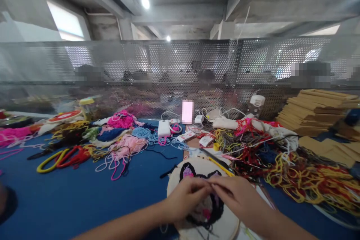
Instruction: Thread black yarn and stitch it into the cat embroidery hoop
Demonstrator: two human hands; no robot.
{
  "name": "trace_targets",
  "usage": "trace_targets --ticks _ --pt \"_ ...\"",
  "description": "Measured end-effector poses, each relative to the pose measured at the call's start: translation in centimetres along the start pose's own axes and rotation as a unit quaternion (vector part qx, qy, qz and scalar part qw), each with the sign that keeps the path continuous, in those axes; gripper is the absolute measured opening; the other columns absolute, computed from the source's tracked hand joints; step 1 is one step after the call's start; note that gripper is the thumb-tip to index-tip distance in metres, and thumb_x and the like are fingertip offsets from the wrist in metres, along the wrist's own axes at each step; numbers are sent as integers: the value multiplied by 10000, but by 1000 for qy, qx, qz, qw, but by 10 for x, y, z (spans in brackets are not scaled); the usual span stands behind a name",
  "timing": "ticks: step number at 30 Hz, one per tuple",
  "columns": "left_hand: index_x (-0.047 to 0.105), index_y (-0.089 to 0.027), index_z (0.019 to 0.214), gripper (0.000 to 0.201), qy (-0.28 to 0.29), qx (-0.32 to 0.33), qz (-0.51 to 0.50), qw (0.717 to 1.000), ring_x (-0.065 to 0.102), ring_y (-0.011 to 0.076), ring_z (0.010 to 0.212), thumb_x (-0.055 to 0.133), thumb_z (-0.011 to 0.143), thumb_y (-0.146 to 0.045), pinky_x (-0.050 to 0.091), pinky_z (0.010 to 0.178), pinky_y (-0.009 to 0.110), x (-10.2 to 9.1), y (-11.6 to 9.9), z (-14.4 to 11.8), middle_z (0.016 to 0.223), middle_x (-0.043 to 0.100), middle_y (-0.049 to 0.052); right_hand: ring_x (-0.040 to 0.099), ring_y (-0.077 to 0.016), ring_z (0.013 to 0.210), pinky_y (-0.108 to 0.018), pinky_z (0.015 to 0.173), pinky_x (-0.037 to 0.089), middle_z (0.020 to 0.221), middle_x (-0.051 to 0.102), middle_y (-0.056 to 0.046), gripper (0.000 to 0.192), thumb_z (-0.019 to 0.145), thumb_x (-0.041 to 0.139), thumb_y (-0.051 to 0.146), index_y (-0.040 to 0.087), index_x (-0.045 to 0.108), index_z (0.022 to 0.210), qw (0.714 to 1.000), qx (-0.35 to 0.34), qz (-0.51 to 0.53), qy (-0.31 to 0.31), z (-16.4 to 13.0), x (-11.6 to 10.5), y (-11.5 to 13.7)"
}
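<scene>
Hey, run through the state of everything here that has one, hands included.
Left hand: fingers bent, tips near the right's; grip unclear.
Right hand: fingers bent, tips near the left's; grip unclear.
Hooped fabric: stretched, partly stitched.
Yellow-lidded jar: closed.
Brown paper: stacked.
Ceiling light: lit.
Right-side yarn: loose, tangled.

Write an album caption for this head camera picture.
Left hand and right hand close together over a hooped embroidery, with tangled yarn heaped on the blue table.
</scene>
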State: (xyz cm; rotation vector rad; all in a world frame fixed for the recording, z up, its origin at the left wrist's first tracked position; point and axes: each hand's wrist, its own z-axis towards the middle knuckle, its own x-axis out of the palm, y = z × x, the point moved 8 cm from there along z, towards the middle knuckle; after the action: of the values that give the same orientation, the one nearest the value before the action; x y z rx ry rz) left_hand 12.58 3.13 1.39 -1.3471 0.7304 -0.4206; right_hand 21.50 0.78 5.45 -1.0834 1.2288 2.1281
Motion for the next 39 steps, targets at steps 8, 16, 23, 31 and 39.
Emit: trace_targets --ticks 8,16,23,31,39 --pt "525 -154 652 319 12 -54 -52 997 296 74 483 479 812 -427 254 453 194 14 4 -12 526 350 -44 649 -187 798 -278 659 492 962 688 -58 323 888 370 256 268 566 1144 999 32 27 -34 -31 10 -5" --pt "573 -145 733 373 -54 -93 -137 985 225 46 374 575 715 -518 147 367 197 17 4 -6 428 316 -81 636 -214 873 -348 761 480 977 683 -72 339 877 368 196 265 573 1137 992 -44 -102 -53 -25 -10 13" --pt "513 -166 758 395 -126 -102 -230 960 218 39 295 588 681 -545 126 322 185 23 15 1 356 338 -104 608 -209 890 -324 764 461 925 664 -95 299 883 351 166 201 595 1051 985 -40 -160 -59 -11 -10 7" --pt "518 -174 836 285 -72 -83 -260 959 240 44 275 581 738 -434 176 308 169 31 18 -3 340 408 -95 595 -187 935 -309 803 441 1006 653 -74 310 892 324 174 216 561 1088 993 -47 -94 -45 -26 -7 4" --pt "525 -145 726 267 -72 -128 -258 955 427 45 352 655 666 -370 267 331 146 32 23 -7 474 511 -50 604 -151 775 -245 662 413 849 657 -13 220 890 363 214 228 569 965 999 -6 -29 -43 -28 -4 -3"
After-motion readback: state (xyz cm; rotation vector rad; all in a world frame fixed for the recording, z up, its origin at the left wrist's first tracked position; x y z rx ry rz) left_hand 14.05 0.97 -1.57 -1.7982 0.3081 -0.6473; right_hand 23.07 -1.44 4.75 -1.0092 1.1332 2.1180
